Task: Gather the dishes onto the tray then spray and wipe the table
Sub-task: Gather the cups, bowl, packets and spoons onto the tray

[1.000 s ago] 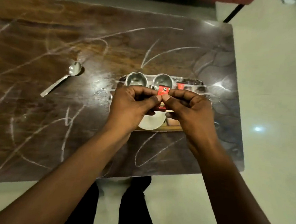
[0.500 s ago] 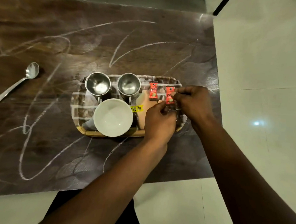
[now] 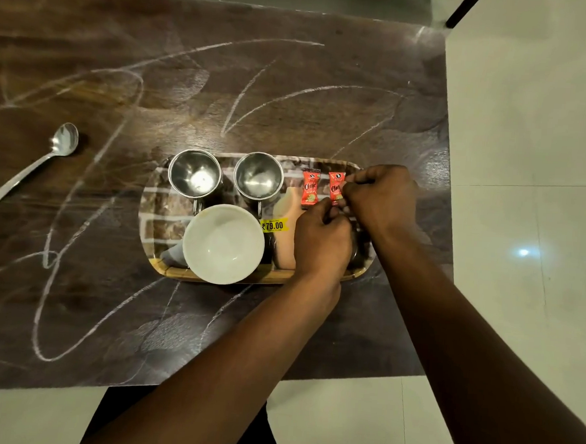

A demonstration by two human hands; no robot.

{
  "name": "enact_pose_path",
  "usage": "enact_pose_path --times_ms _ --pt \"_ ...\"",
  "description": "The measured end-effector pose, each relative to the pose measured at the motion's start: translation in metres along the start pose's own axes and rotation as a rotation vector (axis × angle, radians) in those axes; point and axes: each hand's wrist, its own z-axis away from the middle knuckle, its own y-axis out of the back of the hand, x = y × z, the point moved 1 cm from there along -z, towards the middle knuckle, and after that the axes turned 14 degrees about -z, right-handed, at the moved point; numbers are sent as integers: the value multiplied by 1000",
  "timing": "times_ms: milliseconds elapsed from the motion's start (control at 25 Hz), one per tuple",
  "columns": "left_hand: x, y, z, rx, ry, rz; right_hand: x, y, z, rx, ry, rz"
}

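Tray [image 3: 148, 213] held cups, bowl, sachets | my right hand [image 3: 382, 196] pinched one sachet [image 3: 335, 187] | left hand [image 3: 321, 244] curled, grip unclear | spoon [image 3: 34, 163] lay on table [image 3: 292, 94]

Both hands hide the tray's [image 3: 148, 213] right end and 1 sachet's [image 3: 335, 185] lower half.
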Motion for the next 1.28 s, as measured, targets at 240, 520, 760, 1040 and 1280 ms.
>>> enact_pose_path --times_ms 240,520,760,1040,1280 --pt "9 4 9 -19 -9 12 -9 1 9 48 31 69" --pt "30 26 29 1 -87 57 -41 9 32 126 111 48" --pt "59 139 49 53 -293 62 -102 -28 72 95 213 -64" --pt "50 315 -1 283 -335 38 -174 -155 106 -226 229 -60" --pt "1 425 -66 453 -224 -212 -174 -278 104 -475 73 -33"
